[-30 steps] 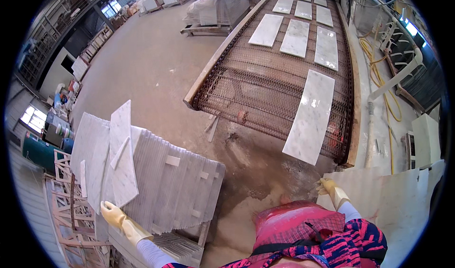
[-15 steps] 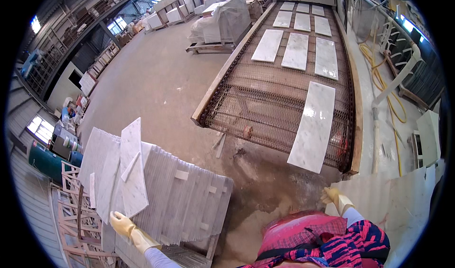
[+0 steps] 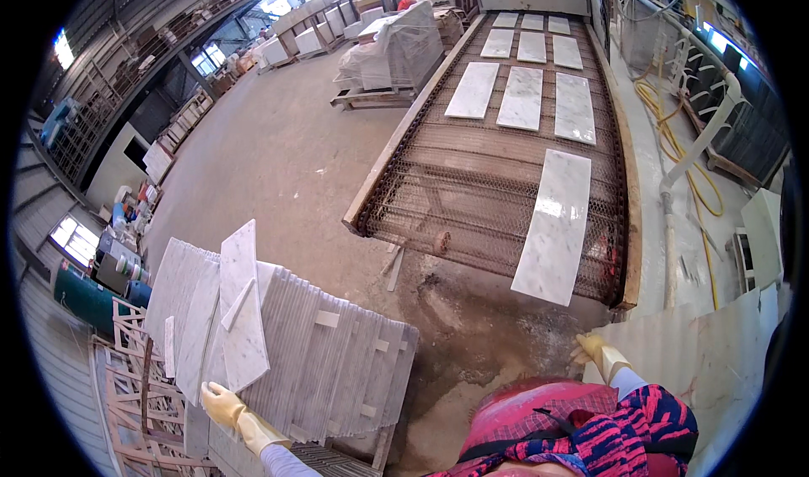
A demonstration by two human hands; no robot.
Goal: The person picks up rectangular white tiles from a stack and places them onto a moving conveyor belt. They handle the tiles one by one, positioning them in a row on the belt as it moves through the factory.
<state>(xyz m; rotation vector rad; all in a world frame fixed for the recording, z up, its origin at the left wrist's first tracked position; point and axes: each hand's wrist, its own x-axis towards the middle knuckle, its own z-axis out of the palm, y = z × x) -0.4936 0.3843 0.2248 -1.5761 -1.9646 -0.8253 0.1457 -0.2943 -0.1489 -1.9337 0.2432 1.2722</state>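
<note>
My left hand [image 3: 222,404], in a pale yellow rubber glove, has its fingers closed at the lower edge of a grey-white marble tile [image 3: 190,308]. The tile leans at the left end of a tight row of upright tiles [image 3: 312,359]. A loose marble tile [image 3: 242,308] lies slantwise over the row, with a thin stone strip [image 3: 238,305] on it. My right hand [image 3: 597,352], gloved alike, hangs beside my body with loosely bent fingers apart and nothing in them. The nearest wet marble tile [image 3: 554,228] rests on the mesh conveyor [image 3: 455,199] ahead.
Several more tiles [image 3: 520,98] lie in rows farther up the conveyor. Its wooden side rail [image 3: 413,127] borders the concrete floor [image 3: 286,148]. Behind stands a plastic-wrapped pallet load [image 3: 388,56]. A yellow hose [image 3: 674,140] and pale pipes [image 3: 708,144] run along the right; a corrugated sheet [image 3: 691,359] is near my right hand.
The whole view has shifted slightly, so the tile row appears a little lower and to the right. Both hands keep nearly the same places relative to the things around them.
</note>
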